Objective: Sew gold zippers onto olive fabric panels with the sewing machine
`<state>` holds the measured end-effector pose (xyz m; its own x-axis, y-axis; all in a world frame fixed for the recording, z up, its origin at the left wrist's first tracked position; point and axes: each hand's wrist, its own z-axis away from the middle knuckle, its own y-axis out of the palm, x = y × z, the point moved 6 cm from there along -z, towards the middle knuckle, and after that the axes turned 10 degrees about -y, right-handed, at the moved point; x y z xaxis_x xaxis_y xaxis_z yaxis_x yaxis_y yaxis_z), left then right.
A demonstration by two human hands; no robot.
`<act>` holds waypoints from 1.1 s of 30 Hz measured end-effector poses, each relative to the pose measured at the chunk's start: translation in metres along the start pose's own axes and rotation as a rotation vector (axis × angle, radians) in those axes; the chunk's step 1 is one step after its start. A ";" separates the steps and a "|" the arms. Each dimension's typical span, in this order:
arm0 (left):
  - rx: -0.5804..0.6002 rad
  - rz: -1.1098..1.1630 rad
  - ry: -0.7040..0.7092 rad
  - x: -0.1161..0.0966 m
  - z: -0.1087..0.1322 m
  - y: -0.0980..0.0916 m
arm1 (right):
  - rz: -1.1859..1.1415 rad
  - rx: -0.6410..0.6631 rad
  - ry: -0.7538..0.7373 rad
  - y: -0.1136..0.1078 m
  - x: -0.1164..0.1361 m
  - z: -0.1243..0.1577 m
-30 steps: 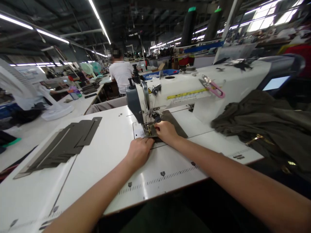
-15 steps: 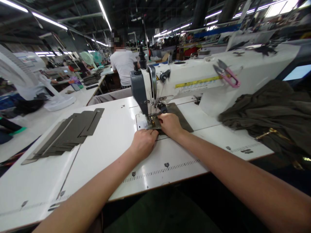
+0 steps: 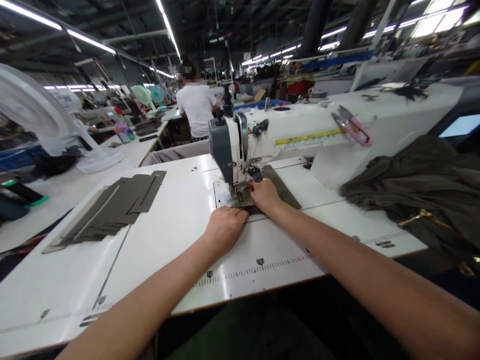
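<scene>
A dark olive piece of fabric (image 3: 284, 189) lies flat under the needle area of a white and grey sewing machine (image 3: 228, 145). My left hand (image 3: 226, 226) is closed on the fabric's front edge, just before the presser foot (image 3: 236, 194). Close to the right of the foot, my right hand (image 3: 265, 196) has its fingers curled together on the same fabric. The fingertips of both hands are partly hidden, and the stitching line is too small to make out.
Overlapping olive fabric pieces (image 3: 108, 207) lie on the white table (image 3: 180, 220) at left. Bunched dark cloth (image 3: 416, 175) fills the right side. Pink-handled thread snips (image 3: 354, 129) rest on the machine arm. A white fan (image 3: 99, 160) stands at left; a person (image 3: 197, 107) sits ahead.
The whole view has shifted slightly, so the scene sits a little lower and to the right. Both hands keep their places on the fabric by the presser foot.
</scene>
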<state>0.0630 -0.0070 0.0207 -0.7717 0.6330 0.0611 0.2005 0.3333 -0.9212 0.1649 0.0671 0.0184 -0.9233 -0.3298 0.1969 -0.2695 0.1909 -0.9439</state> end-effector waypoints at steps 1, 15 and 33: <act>-0.015 0.015 0.020 -0.002 0.005 -0.004 | -0.017 -0.023 -0.039 -0.004 0.001 0.006; -0.075 0.069 0.106 0.011 0.016 -0.006 | -0.221 -0.316 -0.582 -0.008 0.018 0.061; -0.089 0.063 0.123 0.018 -0.004 -0.004 | -0.290 -0.282 -0.548 -0.006 0.011 0.039</act>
<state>0.0504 0.0062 0.0268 -0.6773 0.7336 0.0564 0.3026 0.3476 -0.8874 0.1670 0.0266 0.0159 -0.5510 -0.8104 0.1992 -0.6151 0.2331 -0.7532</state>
